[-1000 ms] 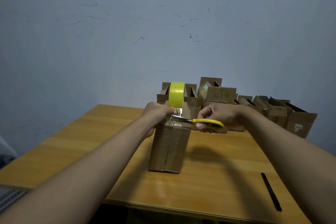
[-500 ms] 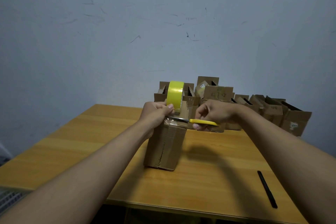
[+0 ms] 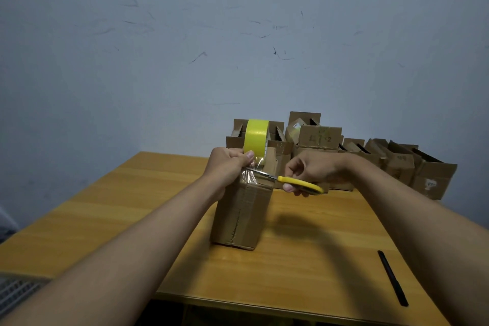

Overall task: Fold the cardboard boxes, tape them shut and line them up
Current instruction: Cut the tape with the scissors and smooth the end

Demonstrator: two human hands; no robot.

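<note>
- Nearest to the camera, a thin black pen (image 3: 392, 277) lies alone on the wooden desk (image 3: 111, 209), well apart from the work.
- In the middle of the desk stands the brown cardboard box (image 3: 242, 216), upright on its narrow end, with a rough seam running down the side that faces the camera.
- The left hand (image 3: 229, 165) is closed around the yellow roll of tape (image 3: 256, 138) and holds it just above the top of the box; a clear strip of tape (image 3: 250, 173) stretches from the roll down to the box corner.
- The right hand (image 3: 311, 171) is closed on the yellow-handled scissors (image 3: 289, 180); the blades lie across the clear strip, beside the left thumb.
- Judgement: the cut of the strip is the step in hand. The strip looks wrinkled, so it may fold and stick to itself or to the blades, and then the cut is not clean.
- The blades are very near the left fingers, which is a risk if the hand slips. The tall box could also tip if the roll pulls sideways.
- Farthest, against the grey wall, a group of open cardboard boxes (image 3: 397, 156) waits.
</note>
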